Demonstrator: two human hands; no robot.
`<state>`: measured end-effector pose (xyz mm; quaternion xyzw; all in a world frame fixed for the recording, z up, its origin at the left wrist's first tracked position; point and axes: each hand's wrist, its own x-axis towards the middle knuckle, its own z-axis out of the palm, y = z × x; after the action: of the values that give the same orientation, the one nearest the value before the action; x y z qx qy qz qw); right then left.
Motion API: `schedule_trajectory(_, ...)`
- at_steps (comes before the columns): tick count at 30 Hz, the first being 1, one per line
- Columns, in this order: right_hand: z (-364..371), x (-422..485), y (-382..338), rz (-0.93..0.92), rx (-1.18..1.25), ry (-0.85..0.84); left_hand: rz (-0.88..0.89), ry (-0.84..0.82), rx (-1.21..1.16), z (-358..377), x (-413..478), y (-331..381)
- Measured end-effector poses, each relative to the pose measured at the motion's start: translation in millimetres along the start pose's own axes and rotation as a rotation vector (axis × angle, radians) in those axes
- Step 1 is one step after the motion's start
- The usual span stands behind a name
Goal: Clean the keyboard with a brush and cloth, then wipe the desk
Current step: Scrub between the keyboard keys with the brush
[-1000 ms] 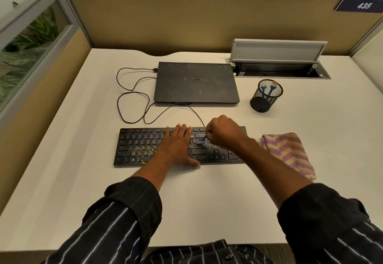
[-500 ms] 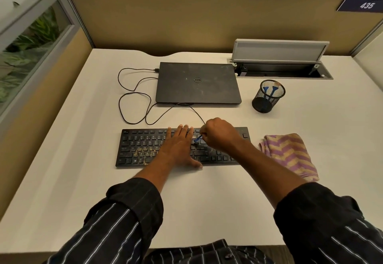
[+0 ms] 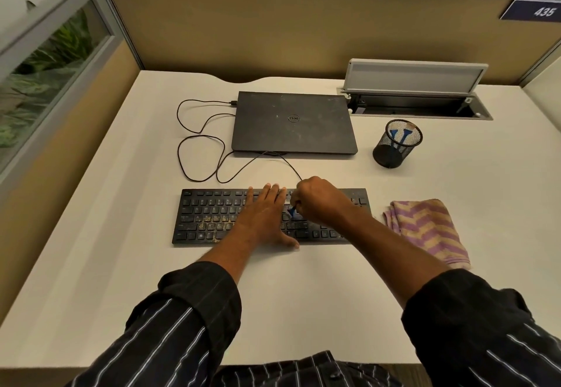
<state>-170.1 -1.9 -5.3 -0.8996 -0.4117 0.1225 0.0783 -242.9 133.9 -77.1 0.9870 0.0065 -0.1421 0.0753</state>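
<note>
Black plastic forms the keyboard (image 3: 209,219), which lies flat near the middle of the pale surface (image 3: 115,265), with the closed laptop (image 3: 293,122) beyond it and the striped cloth (image 3: 425,232) just beside its right end. The keyboard is judged to be light and stiff, so it may slide under the strokes. It is best steadied by a flat palm on the keys, or taken by its two short ends if it must be lifted. The keys are likely to give under pressure, so only gentle force is advised. Yellowish crumbs are seen on the keys of the left half. Of the brush (image 3: 292,212) only a small blue part is shown below the fist. It is judged to be very light, with soft bristles, and it is best taken by the handle. The cloth is soft and folded, and it can be gathered anywhere. The left hand (image 3: 264,216) is laid spread and flat on the middle keys, with the fingers straight and pointing to the far side and the thumb at the near edge. The right hand (image 3: 318,201) is curled into a fist around the brush, whose tip is placed on the keys just right of the left hand. A mesh pen cup (image 3: 394,144) stands well apart, at the far right.
</note>
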Motion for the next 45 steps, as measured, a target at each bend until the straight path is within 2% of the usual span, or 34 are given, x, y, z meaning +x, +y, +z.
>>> schedule_trajectory(4, 0, 2, -1, 0.004, 0.031, -0.035, 0.001, -0.001, 0.005, 1, 1, -1)
schedule_trajectory(9, -5, 4, -2, 0.043, 0.078, 0.047, 0.002, 0.002, 0.011, -2, 0, 0)
schedule_trajectory(14, 1, 1, -5, 0.043, 0.038, -0.038, 0.040, -0.019, 0.013, -4, -3, -7)
schedule_trajectory(19, -4, 8, -12, 0.084, 0.101, 0.052, 0.046, -0.060, 0.043, -8, -8, -19)
schedule_trajectory(25, 3, 5, -20, 0.134, 0.103, -0.047, 0.072, -0.090, 0.055, -15, -12, -31)
schedule_trajectory(30, -2, 8, -26, 0.161, 0.136, 0.081, 0.105, -0.107, 0.061, -17, -11, -35)
schedule_trajectory(36, 7, 2, -29, 0.196, 0.105, -0.005, 0.139, -0.107, 0.073, -16, -10, -41)
schedule_trajectory(41, 3, 5, -31, 0.226, 0.117, 0.098, 0.152, -0.095, 0.078, -14, -10, -46)
schedule_trajectory(45, 9, 3, -33, 0.282, 0.118, 0.006, 0.154, -0.094, 0.089, -13, -10, -49)
